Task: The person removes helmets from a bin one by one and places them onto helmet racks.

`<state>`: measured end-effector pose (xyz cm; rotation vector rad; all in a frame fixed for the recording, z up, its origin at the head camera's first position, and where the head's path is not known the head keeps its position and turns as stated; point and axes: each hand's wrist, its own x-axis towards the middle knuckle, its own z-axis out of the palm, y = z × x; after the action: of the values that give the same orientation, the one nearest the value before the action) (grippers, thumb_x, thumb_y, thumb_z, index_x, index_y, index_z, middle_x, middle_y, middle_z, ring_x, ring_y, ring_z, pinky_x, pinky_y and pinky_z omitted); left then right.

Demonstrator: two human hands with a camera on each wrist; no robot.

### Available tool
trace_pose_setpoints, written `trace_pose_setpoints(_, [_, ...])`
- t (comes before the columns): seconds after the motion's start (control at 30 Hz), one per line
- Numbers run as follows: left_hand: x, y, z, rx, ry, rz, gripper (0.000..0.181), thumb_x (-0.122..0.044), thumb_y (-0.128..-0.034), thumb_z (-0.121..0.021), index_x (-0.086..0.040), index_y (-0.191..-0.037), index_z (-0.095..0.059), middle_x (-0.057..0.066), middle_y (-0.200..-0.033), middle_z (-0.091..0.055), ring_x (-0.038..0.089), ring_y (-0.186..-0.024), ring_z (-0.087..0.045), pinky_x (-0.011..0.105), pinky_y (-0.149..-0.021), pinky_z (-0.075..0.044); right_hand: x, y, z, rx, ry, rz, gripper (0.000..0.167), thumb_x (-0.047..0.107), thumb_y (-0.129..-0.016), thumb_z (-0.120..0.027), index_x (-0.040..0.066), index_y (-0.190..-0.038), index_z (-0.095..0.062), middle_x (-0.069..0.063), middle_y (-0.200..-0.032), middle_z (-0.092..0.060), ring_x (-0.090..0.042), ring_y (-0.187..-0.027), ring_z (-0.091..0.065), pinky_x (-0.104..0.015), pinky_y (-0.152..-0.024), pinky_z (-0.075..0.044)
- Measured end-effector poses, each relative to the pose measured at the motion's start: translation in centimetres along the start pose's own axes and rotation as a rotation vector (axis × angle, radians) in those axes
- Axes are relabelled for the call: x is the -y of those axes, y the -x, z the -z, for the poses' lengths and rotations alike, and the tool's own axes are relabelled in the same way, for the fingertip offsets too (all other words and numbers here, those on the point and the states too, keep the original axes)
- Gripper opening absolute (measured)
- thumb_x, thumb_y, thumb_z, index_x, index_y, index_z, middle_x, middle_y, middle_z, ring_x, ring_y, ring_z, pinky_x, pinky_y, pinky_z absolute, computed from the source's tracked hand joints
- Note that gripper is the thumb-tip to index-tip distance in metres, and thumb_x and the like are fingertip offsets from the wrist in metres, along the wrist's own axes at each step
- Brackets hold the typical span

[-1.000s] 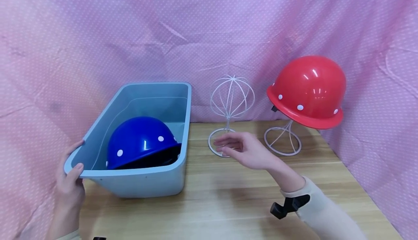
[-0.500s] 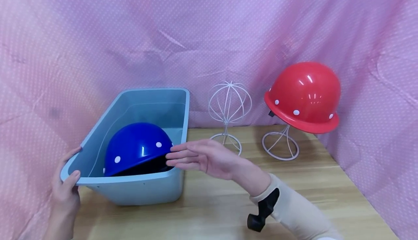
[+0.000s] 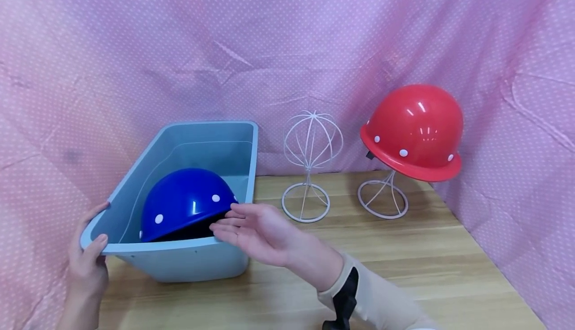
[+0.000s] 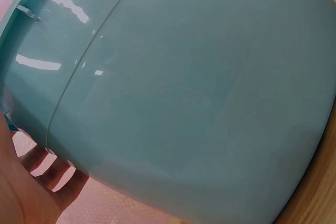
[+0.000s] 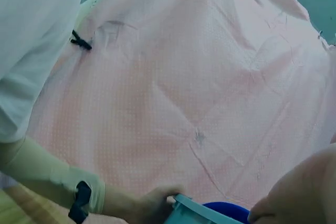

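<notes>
A blue hard hat (image 3: 184, 200) with white studs leans inside the light-blue plastic bin (image 3: 161, 246), its brim tilted up toward the right wall. At the bin's near left corner my left hand (image 3: 87, 262) grips the rim, thumb over the top and fingers around the outside; the left wrist view has these fingers (image 4: 50, 171) against the bin's wall. My right hand (image 3: 262, 235) reaches over the near right rim, fingers extended, at the hard hat's brim. Whether the fingertips touch the brim is hard to tell.
A bare white wire stand (image 3: 310, 167) stands right of the bin. Farther right, a red hard hat (image 3: 413, 133) sits tilted on a second wire stand (image 3: 383, 199). Behind the wooden table (image 3: 404, 265) hangs a pink dotted cloth (image 3: 287, 45).
My right hand has moved left from in front of the bare wire stand to the blue hard hat's brim. My left hand keeps its grip on the bin's rim.
</notes>
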<state>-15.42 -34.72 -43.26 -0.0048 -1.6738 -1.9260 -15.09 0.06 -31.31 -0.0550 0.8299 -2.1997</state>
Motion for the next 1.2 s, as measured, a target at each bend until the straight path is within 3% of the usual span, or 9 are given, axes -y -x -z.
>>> trace_pose_setpoints(0.27, [0.1,0.2,0.3,-0.019,0.014,0.023,0.066,-0.004,-0.0875,-0.053,-0.004,-0.154,-0.054,0.004,-0.149,-0.051,0.018,-0.127,-0.046,0.019,-0.091,-0.046,-0.9,-1.2,-1.4,-0.054,-0.057,-0.028,0.072,0.010,-0.111,-0.035,-0.021,-0.159,0.010,-0.041,-0.170,0.008,-0.051,-0.163,0.002,-0.048,-0.136,-0.006])
trace_pose_setpoints(0.47, [0.0,-0.4,0.4,-0.022,0.054,0.005,0.067,-0.003,-0.0855,-0.053,-0.004,-0.152,-0.055,0.005,-0.150,-0.049,0.018,-0.128,-0.044,0.020,-0.092,-0.044,-1.1,-2.5,-2.4,-0.095,-0.075,0.018,0.070,0.005,-0.109,-0.036,-0.020,-0.160,0.006,-0.041,-0.170,0.005,-0.051,-0.163,0.002,-0.050,-0.135,-0.007])
trace_pose_setpoints(0.7, [-0.3,-0.3,0.3,-0.045,0.031,0.017,0.070,-0.003,-0.0831,-0.051,-0.007,-0.153,-0.056,0.003,-0.152,-0.047,0.018,-0.132,-0.043,0.030,-0.109,-0.033,-2.3,-5.3,-3.8,-0.251,-0.199,0.097,0.067,0.003,-0.110,-0.038,-0.014,-0.163,-0.001,-0.042,-0.169,-0.011,-0.054,-0.162,-0.008,-0.057,-0.134,-0.012])
trace_pose_setpoints(0.8, [0.0,-0.5,0.2,-0.058,0.051,-0.003,0.069,-0.002,-0.0817,-0.050,-0.004,-0.150,-0.057,0.005,-0.149,-0.050,0.019,-0.129,-0.044,0.028,-0.105,-0.036,-3.0,-6.9,-4.4,-0.327,-0.252,0.143,0.067,0.007,-0.112,-0.041,-0.007,-0.166,-0.004,-0.039,-0.167,-0.023,-0.054,-0.160,-0.019,-0.060,-0.132,-0.017])
trace_pose_setpoints(0.9, [0.2,-0.6,0.2,-0.071,0.079,-0.026,0.069,-0.002,-0.0797,-0.050,-0.003,-0.148,-0.060,0.006,-0.146,-0.052,0.019,-0.126,-0.045,0.026,-0.097,-0.036,-3.5,-8.6,-4.9,-0.373,-0.280,0.176,0.066,0.005,-0.112,-0.044,-0.006,-0.166,-0.008,-0.037,-0.163,-0.033,-0.053,-0.156,-0.030,-0.062,-0.130,-0.024])
trace_pose_setpoints(1.03, [0.3,-0.6,-0.3,-0.078,0.063,-0.019,0.069,-0.003,-0.0803,-0.049,-0.005,-0.148,-0.060,0.005,-0.147,-0.051,0.019,-0.128,-0.044,0.030,-0.102,-0.034,-3.4,-9.9,-5.1,-0.394,-0.268,0.171,0.069,-0.012,-0.102,-0.041,-0.009,-0.165,-0.014,-0.037,-0.161,-0.039,-0.052,-0.153,-0.037,-0.063,-0.126,-0.029])
trace_pose_setpoints(1.2, [0.1,-0.2,-1.2,-0.038,0.016,-0.007,0.070,-0.007,-0.0828,-0.049,-0.006,-0.152,-0.056,0.003,-0.152,-0.048,0.018,-0.133,-0.042,0.034,-0.110,-0.030,-2.4,-9.7,-4.4,-0.388,-0.220,0.148,0.081,-0.022,-0.089,-0.040,-0.006,-0.165,-0.020,-0.033,-0.161,-0.042,-0.047,-0.153,-0.041,-0.065,-0.127,-0.027])
